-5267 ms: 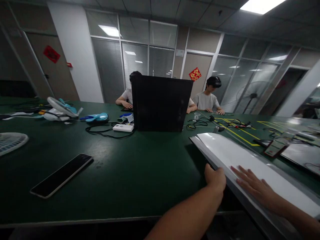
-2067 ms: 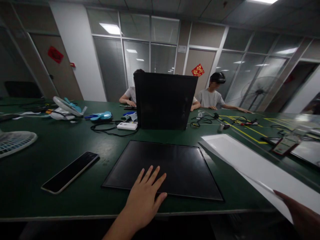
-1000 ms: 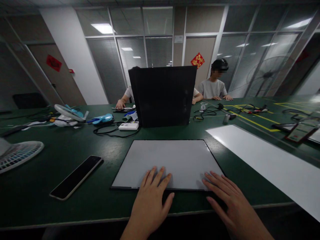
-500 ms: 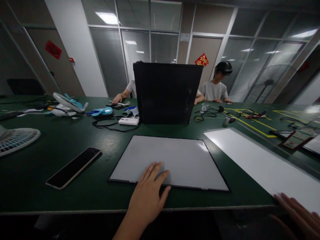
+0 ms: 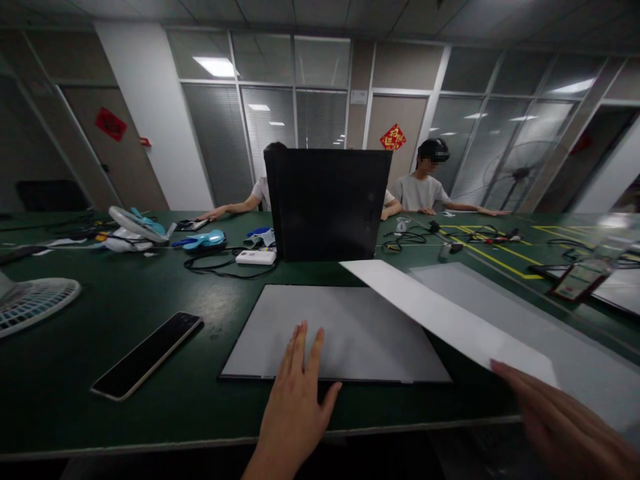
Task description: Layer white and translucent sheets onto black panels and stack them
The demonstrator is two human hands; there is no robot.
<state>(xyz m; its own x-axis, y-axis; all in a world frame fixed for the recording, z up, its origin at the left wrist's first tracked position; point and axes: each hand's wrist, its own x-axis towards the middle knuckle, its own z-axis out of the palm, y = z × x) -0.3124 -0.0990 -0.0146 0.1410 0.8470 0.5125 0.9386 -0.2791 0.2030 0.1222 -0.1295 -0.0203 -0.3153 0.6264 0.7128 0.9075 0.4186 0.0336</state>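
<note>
In front of me a flat grey-white panel [image 5: 345,330] with a thin black frame lies on the table. My left hand [image 5: 293,400] is open, its fingers spread over the panel's near edge. My right hand [image 5: 565,417], somewhat blurred, grips the near edge of a stiff white sheet [image 5: 445,317]. That sheet is tilted in the air, and its far left corner hangs over the panel's right side. Beneath and to the right of it, a greyish sheet [image 5: 525,313] rests on the table.
A phone [image 5: 147,353] and a white fan [image 5: 37,303] are at the left. Behind the panel stands a large black box-like object [image 5: 330,203]. Cables, a white adapter [image 5: 256,257] and a blue item [image 5: 205,240] lie around it. Two people sit across the green table [image 5: 220,293].
My right hand has lifted the white sheet and moved it left, uncovering the greyish sheet. My left hand stays on the panel. The view has tilted up slightly. Both people's arms have shifted outward.
</note>
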